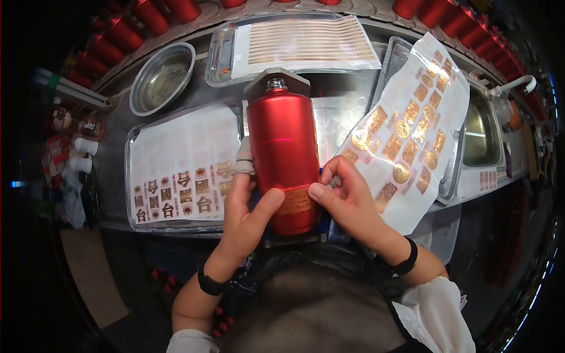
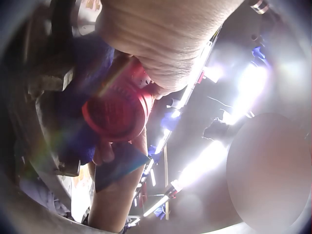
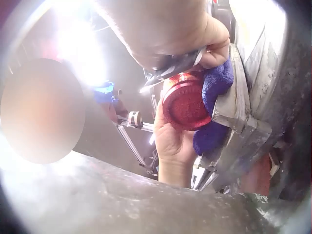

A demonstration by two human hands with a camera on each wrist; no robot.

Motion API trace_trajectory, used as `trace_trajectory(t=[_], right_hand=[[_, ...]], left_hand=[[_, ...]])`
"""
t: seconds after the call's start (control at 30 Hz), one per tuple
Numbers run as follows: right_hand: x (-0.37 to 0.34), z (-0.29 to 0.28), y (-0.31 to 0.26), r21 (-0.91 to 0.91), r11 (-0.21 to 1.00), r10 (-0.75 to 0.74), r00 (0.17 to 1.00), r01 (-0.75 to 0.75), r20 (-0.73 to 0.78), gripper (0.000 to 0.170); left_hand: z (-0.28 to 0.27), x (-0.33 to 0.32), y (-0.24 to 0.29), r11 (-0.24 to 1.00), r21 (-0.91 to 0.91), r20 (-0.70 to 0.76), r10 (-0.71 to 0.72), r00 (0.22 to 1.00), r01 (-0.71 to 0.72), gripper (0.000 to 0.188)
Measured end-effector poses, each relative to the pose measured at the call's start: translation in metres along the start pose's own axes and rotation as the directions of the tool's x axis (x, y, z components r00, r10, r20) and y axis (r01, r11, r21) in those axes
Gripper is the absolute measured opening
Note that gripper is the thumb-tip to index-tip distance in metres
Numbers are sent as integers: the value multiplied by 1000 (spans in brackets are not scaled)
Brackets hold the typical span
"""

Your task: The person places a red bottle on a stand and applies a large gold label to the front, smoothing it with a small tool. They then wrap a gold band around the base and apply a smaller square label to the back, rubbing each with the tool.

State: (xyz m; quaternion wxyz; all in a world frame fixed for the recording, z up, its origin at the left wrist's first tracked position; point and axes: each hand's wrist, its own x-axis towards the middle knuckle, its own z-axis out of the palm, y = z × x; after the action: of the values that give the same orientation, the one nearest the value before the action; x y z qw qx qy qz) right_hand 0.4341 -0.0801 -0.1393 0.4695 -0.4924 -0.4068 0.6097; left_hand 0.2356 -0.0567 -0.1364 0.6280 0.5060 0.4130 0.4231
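On the left side of the metal worktop, a round, shallow metal bowl (image 1: 135, 98) sits behind a rectangular metal tray (image 1: 129, 176) bearing a white sheet printed with gold and dark characters (image 1: 170, 138). Next comes the left hand (image 1: 240, 219), holding the red, metallic, cylindrical bottle (image 1: 282, 138) from its left side, thumb on the front. The bottle is at the centre, its neck pointing away from the person and its base towards them; a coppery-gold patterned band (image 1: 297, 202) crosses its lower part. In the right wrist view, padding of blue, fuzzy cloth (image 3: 218, 85) touches it. To its right, the right hand (image 1: 353, 203) rests its thumb tip on the band, its curled fingers holding a thin, dark, flat piece (image 3: 171, 68). Farther right lie a large white sheet with gold emblems (image 1: 376, 159) and a rectangular metal sink (image 1: 481, 138).
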Motion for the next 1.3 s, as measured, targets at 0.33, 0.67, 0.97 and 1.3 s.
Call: trace_trajectory(t=[0.33, 0.67, 0.97, 1.3], right_hand=[[-1, -7, -11, -12, 995, 102, 993, -102, 54, 19], [-21, 31, -51, -105, 981, -180, 966, 163, -184, 27], [-27, 12, -36, -532, 808, -395, 903, 254, -169, 21], [-12, 17, -57, -734, 518, -558, 824, 438, 99, 19]], left_hand=[[-3, 0, 1, 999, -21, 20, 32, 999, -32, 67], [-14, -16, -17, 998, -1, 51, 70, 996, -70, 81], [-9, -17, -25, 989, 56, -40, 141, 989, -138, 76], [-13, -17, -24, 960, 174, -36, 231, 972, -222, 76]])
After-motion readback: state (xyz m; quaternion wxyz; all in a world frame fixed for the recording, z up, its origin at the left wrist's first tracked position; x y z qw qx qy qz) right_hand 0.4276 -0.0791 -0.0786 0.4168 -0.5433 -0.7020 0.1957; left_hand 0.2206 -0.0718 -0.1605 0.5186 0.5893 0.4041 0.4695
